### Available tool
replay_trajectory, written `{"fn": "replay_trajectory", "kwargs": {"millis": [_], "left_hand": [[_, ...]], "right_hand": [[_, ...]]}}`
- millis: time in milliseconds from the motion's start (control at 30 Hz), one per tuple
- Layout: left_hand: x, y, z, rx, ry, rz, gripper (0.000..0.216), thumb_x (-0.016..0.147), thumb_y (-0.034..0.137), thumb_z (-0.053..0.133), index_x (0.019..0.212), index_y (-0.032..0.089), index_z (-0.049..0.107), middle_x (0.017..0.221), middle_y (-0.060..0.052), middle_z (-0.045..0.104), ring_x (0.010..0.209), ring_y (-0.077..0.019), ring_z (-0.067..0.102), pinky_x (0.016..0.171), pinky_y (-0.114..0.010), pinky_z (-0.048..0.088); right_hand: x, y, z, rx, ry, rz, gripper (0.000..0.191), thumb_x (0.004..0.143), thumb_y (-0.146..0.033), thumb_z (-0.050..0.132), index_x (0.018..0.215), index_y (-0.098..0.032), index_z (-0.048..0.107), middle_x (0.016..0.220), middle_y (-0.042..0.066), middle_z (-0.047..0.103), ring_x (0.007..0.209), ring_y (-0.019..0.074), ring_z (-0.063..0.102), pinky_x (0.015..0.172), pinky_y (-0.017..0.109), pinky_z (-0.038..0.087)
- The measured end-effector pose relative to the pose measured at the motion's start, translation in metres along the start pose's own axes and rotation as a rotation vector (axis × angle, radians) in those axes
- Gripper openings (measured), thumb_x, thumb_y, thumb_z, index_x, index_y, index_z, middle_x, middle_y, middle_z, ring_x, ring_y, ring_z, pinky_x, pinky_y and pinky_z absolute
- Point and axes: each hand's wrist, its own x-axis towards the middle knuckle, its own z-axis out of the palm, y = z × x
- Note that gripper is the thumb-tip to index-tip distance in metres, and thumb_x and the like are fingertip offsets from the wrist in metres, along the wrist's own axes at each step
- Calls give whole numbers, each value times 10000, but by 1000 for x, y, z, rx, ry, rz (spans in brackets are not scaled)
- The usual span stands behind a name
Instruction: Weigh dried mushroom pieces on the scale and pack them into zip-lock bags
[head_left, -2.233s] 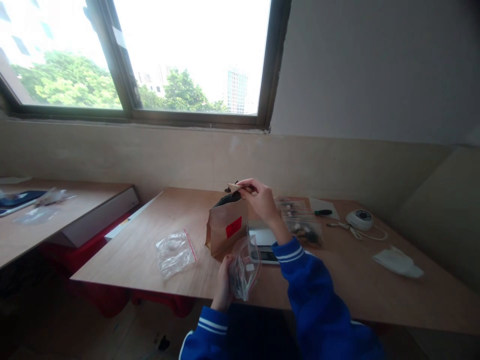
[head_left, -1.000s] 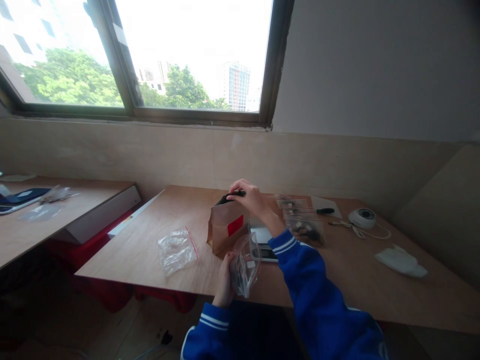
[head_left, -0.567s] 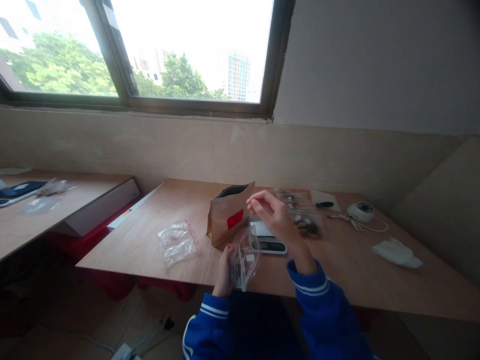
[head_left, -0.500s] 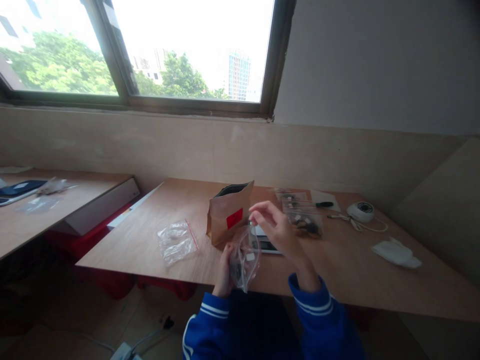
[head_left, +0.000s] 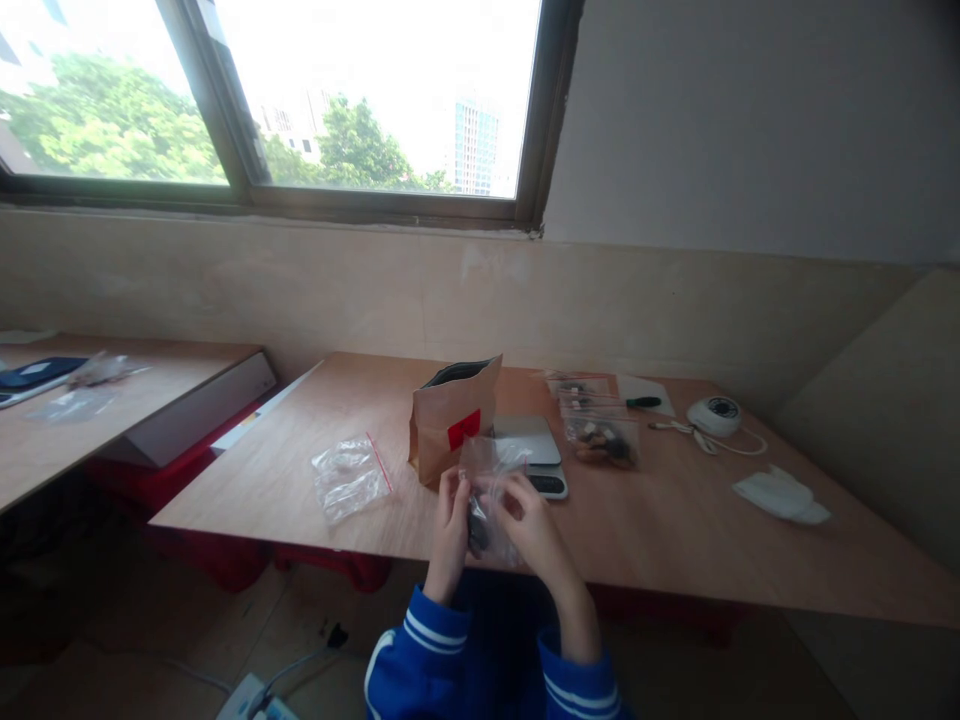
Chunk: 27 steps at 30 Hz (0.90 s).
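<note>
Between my two hands is a clear zip bag [head_left: 491, 540] with something dark inside, too blurred to name. My left hand [head_left: 450, 525] is closed on the bag's left side. On its right side, my right hand [head_left: 529, 520] pinches the plastic with bent fingers. Just behind the hands stands an upright brown paper pouch [head_left: 435, 430] with a red label, its top gaping. A white kitchen scale [head_left: 536, 440] lies beyond my right hand, partly covered by the zip bag and fingers.
Left of the pouch lies a flat clear zip bag [head_left: 351, 480] with a red seal. Several filled zip bags [head_left: 600, 435] lie right of the scale, near a dark-handled tool [head_left: 643, 402]. Farther right are a white dome camera [head_left: 712, 415] with its cable and a crumpled white wrapper [head_left: 781, 495].
My right hand has come down from above the zip bag to its right side and now grips it. The bag has turned in my hands, and more of the scale shows.
</note>
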Motion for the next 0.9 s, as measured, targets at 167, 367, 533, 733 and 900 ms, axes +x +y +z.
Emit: {"fn": "replay_trajectory", "kwargs": {"millis": [167,367,533,733,900], "left_hand": [[-3,4,-10,126,-26,15,220,835,374,582,993,234,643,975,-19,670,986,-173,591,898,-221,395],[-8,17,-15,60,-133,-121,340,813,400,568,1029,158,671,1088,-89,678,1108,-264,562,984,-335,379],[-12,24,-31,-179,-402,-289,515,700,257,554,1208,198,616,1229,-78,632,1171,-291,527,987,-387,386],[-11,23,-41,-157,-441,-322,622,620,144,587,1239,207,596,1251,-77,621,1202,-313,499,965,-378,402],[-13,28,-39,-132,-444,-317,578,676,183,643,1251,215,590,1322,-89,572,1249,-340,458,959,-387,421]], "right_hand": [[-5,11,2,83,-49,35,270,809,-320,617,1048,-219,691,1038,70,611,881,210,593,868,353,487],[-11,7,2,257,-140,143,438,744,-349,702,1157,-219,631,1197,79,588,1048,239,598,964,392,462],[-15,4,-3,287,-167,218,513,700,-363,748,1180,-231,622,1278,93,553,1191,290,525,951,418,480],[-17,1,-4,294,-219,198,466,698,-351,757,1140,-241,656,1217,90,614,1164,309,549,864,420,531],[-18,-2,-4,387,-272,218,475,712,-384,744,1149,-241,626,1141,80,652,1077,283,614,824,396,550]]}}
